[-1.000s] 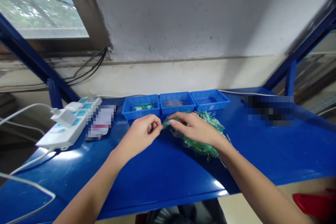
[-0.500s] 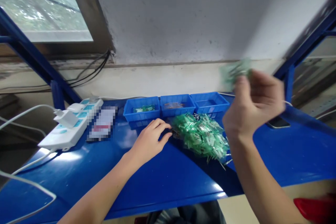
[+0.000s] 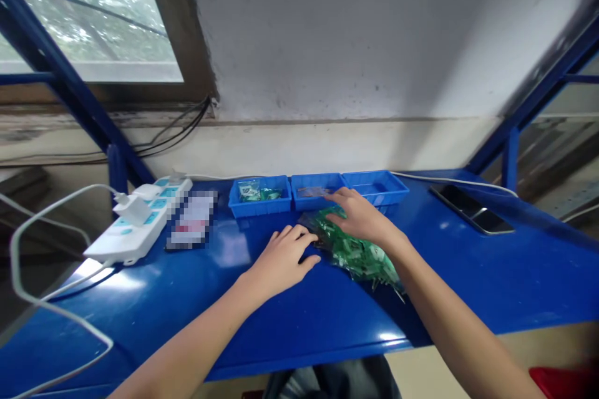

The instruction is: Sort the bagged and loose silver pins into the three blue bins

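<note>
From where I stand, the person sits up to the front edge of a blue worktop (image 3: 290, 330), both bare forearms reaching in over that edge. A loose heap of green clear packets (image 3: 365, 255) with thin metal pieces in them lies a little right of the middle, between the front edge and the row of bins along the back edge.

The left hand (image 3: 283, 262) is low at the heap's left end, palm down, its thumb spread away from the bent fingers. Its fingertips come right up to the packets; I cannot tell whether they press on them. The right hand (image 3: 358, 218) reaches over the heap's far side, thumb and fingers apart with a gap between them, and I see nothing gripped there. Whether its underside touches the packets is hidden from me.

Near the back edge, three blue bins stand side by side. The left bin (image 3: 259, 208) contains similar green packets, and the middle bin (image 3: 311, 203) has thin brownish pieces in it. The right bin (image 3: 390, 197) is partly behind the right hand's side of the heap.

Toward the left edge lies a white power strip (image 3: 116, 246), a blurred-out phone (image 3: 193, 221) just beside it. A dark phone (image 3: 470, 207) lies toward the back right corner.
</note>
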{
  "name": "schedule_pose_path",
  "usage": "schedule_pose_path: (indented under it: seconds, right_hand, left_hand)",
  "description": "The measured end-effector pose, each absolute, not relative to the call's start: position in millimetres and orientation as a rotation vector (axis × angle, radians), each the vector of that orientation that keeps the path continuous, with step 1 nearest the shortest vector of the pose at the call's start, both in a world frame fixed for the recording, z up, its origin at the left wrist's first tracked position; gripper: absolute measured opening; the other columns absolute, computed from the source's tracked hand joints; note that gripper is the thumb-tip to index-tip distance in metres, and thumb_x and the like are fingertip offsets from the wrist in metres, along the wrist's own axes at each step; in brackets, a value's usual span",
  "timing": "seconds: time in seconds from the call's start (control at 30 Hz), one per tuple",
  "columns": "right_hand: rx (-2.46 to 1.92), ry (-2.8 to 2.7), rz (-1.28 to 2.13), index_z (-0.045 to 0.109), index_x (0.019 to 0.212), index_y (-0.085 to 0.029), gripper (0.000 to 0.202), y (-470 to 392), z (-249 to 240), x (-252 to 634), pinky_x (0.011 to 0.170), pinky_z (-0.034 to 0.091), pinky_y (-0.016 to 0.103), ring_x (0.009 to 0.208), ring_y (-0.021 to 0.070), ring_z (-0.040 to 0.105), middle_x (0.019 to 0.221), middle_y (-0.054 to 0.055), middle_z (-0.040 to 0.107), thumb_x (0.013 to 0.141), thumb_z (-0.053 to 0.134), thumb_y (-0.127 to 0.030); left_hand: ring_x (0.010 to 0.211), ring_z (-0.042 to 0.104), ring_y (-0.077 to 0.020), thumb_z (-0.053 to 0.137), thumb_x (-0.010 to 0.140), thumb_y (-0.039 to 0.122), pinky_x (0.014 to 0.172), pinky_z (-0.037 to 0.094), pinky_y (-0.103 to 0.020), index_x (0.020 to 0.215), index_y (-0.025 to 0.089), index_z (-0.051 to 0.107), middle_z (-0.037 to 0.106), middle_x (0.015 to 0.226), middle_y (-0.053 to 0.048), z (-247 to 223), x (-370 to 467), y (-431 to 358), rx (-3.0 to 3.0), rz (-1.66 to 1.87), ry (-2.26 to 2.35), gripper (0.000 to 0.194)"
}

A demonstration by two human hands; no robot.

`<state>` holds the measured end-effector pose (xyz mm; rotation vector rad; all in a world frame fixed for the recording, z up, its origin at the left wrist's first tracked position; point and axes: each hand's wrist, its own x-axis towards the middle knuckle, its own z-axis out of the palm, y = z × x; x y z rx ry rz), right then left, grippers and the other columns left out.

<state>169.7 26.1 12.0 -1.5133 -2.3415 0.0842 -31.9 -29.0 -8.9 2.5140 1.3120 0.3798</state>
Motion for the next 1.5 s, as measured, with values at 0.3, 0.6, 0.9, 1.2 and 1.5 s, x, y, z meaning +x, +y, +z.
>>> schedule_pose_path:
  seconds: [0.3,0.6,0.9,1.2,1.5]
  right_hand:
    - [-1.564,-2.228,0.328,0.048,0.126,-0.015,0.049,19,3,171,0.075,0.047,0.036,0.086,0.0218,0.059,0.110,0.014,0.053,0.078,0.058,-0.020]
    - [-0.941,-2.127,0.181,0.047,0.125,-0.020,0.047,-5,7,133,0.083,0.047,0.033,0.097,0.0190,0.053,0.111,0.011,0.046,0.080,0.046,-0.008]
    - [-0.832,-2.065,0.115,0.057,0.106,-0.020,0.022,-9,18,143,0.077,0.045,0.032,0.079,0.0167,0.054,0.082,0.004,0.056,0.089,0.044,-0.018]
    - [-1.297,-2.255,0.123,0.060,0.109,-0.016,0.028,8,9,163,0.082,0.043,0.038,0.090,0.0230,0.054,0.092,0.009,0.061,0.087,0.052,-0.032]
    - [-1.226,-2.301,0.202,0.059,0.113,-0.016,0.031,7,5,155,0.084,0.042,0.037,0.091,0.0206,0.054,0.095,0.009,0.061,0.088,0.051,-0.033]
  left_hand:
    - [0.109,0.051,-0.0272,0.050,0.088,0.037,0.097,0.037,-0.047,0.116,0.022,0.056,0.060,0.113,-0.008,-11,-30,-27,2.429,0.562,1.260,0.033]
    - [0.053,0.059,-0.0112,0.027,0.093,0.055,0.043,0.040,-0.020,0.099,0.014,0.054,0.065,0.076,-0.007,0,-26,-15,1.092,0.766,1.085,0.050]
    - [0.087,0.063,-0.0174,0.052,0.085,0.027,0.078,0.052,-0.030,0.102,0.019,0.058,0.063,0.100,-0.005,29,-51,-13,1.907,1.626,1.353,0.019]
    - [0.117,0.046,-0.0287,0.052,0.085,0.022,0.098,0.039,-0.047,0.099,0.021,0.062,0.052,0.121,-0.010,17,-71,15,2.670,1.260,1.774,0.017]
    - [0.088,0.057,-0.0226,0.047,0.085,0.014,0.074,0.046,-0.033,0.089,0.018,0.063,0.064,0.090,-0.007,-8,-31,15,2.881,0.436,1.491,0.017]
